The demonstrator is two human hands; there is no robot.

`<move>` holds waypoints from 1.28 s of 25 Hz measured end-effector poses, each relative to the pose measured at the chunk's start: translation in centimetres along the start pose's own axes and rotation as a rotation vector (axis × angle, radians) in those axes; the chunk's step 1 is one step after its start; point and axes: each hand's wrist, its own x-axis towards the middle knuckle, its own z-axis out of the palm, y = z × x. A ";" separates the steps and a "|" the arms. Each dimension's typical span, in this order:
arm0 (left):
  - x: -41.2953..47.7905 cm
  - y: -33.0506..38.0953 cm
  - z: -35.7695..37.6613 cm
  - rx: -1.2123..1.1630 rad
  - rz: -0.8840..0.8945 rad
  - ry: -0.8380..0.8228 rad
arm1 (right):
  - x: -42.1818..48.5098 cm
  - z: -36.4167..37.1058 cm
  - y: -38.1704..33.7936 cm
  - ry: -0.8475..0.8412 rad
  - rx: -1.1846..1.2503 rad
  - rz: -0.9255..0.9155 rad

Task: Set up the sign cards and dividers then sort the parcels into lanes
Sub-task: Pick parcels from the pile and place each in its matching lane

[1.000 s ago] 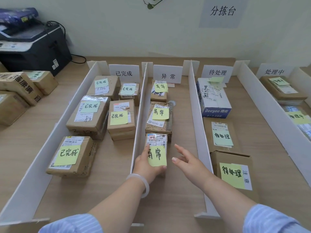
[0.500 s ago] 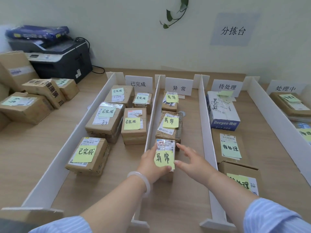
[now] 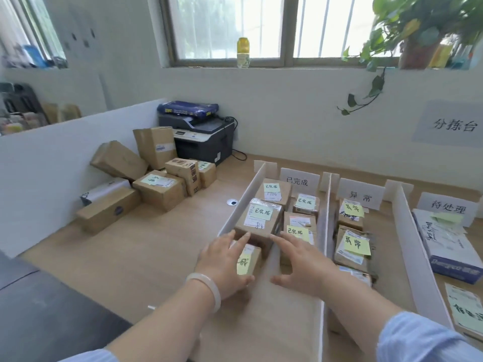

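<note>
White dividers (image 3: pixel 241 205) split the table into lanes, each headed by a sign card: the left-lane card (image 3: pixel 299 180), the middle-lane card (image 3: pixel 360 197) and the right-lane card (image 3: pixel 448 207). Brown parcels with yellow notes lie in each lane. My left hand (image 3: pixel 224 262) is spread with straight fingers over the near parcel (image 3: pixel 249 259) in the left lane and hides most of it. My right hand (image 3: pixel 303 262) is spread beside it above the same lane and holds nothing. The small parcel (image 3: pixel 358 275) in the middle lane lies free behind my right wrist.
A pile of brown boxes (image 3: pixel 156 189) sits at the table's left against a white partition, beside a black printer (image 3: pixel 203 138). A cable hole (image 3: pixel 232 202) is in the tabletop. A plant (image 3: pixel 407 27) and a bottle (image 3: pixel 243 52) stand on the windowsill.
Both hands have let go of the small parcel in the middle lane and moved left over the left lane. My head has turned left and up, bringing the box pile and window into view.
</note>
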 end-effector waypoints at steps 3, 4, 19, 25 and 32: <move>-3.3 -8.8 -2.2 0.107 -0.064 -0.002 | 3.4 2.4 -8.7 -0.006 -0.061 -0.088; -4.2 -11.7 -3.0 0.123 -0.092 0.001 | 4.7 3.1 -11.5 0.000 -0.084 -0.119; -6.4 -36.6 -8.9 0.116 -0.321 0.067 | 19.2 8.6 -36.2 0.111 -0.166 -0.241; -2.3 -42.3 -7.3 0.054 -0.379 0.028 | 26.5 12.3 -38.1 0.050 -0.036 -0.211; 3.6 -48.8 -7.0 0.008 -0.430 -0.013 | 35.7 12.4 -40.2 0.011 -0.072 -0.235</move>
